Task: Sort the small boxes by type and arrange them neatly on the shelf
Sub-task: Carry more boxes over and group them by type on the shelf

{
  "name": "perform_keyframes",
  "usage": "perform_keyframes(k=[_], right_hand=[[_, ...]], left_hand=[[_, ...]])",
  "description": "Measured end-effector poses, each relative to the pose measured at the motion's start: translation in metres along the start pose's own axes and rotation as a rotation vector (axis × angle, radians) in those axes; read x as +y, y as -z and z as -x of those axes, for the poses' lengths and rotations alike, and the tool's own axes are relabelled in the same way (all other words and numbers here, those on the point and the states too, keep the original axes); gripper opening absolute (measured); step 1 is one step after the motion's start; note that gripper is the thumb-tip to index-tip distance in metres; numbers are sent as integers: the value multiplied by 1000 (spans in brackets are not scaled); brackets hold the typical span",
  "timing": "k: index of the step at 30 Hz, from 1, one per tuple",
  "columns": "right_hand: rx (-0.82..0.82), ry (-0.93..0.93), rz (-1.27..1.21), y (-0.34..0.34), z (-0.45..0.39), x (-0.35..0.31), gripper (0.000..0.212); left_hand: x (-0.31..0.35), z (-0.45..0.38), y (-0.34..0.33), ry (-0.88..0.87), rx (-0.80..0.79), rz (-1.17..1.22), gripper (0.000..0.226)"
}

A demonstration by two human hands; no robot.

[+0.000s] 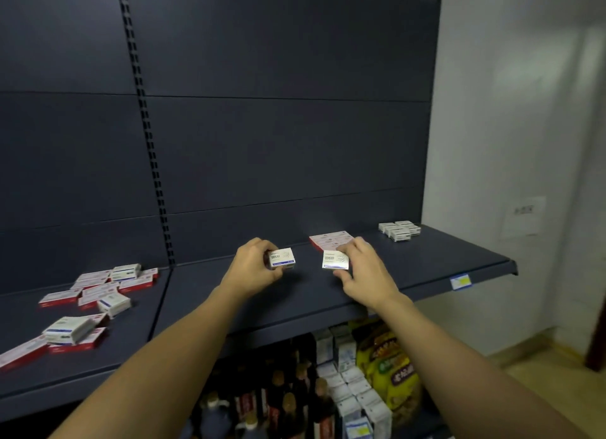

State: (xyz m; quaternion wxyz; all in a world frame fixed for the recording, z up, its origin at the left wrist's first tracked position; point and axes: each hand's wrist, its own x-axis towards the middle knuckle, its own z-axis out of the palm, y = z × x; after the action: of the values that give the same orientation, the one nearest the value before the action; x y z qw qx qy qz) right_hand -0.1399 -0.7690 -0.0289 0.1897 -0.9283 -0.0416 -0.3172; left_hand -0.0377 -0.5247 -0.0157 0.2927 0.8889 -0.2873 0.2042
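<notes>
**Both hands holding white boxes above the dark shelf**

The left hand [254, 268] grips a small white box [281, 259], its fingers [262, 246] curled round the box's left end. The right hand [364, 270] pinches a second white box [335, 260] of the same type between thumb and fingers. Both boxes sit at mid-shelf, just above or on the dark shelf [426, 268]; contact cannot be determined. A flat red-and-white box [329, 239] lies directly behind the right hand. A tidy group of white boxes [399, 231] stands at the shelf's far right rear. A loose pile of mixed boxes [88, 294] lies on the left section. Bottles [282, 402] and yellow packets [390, 366] occupy the shelf below.
</notes>
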Motion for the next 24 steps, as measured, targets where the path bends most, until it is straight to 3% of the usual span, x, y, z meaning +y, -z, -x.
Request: perform_keyframes(k=[8, 24], right_hand=[[25, -68, 74, 30, 15, 58, 52], [-2, -156, 167, 25, -52, 199, 53]], left_hand=[[60, -20, -54, -67, -37, 65, 37], [96, -139, -165, -91, -60, 102, 37]])
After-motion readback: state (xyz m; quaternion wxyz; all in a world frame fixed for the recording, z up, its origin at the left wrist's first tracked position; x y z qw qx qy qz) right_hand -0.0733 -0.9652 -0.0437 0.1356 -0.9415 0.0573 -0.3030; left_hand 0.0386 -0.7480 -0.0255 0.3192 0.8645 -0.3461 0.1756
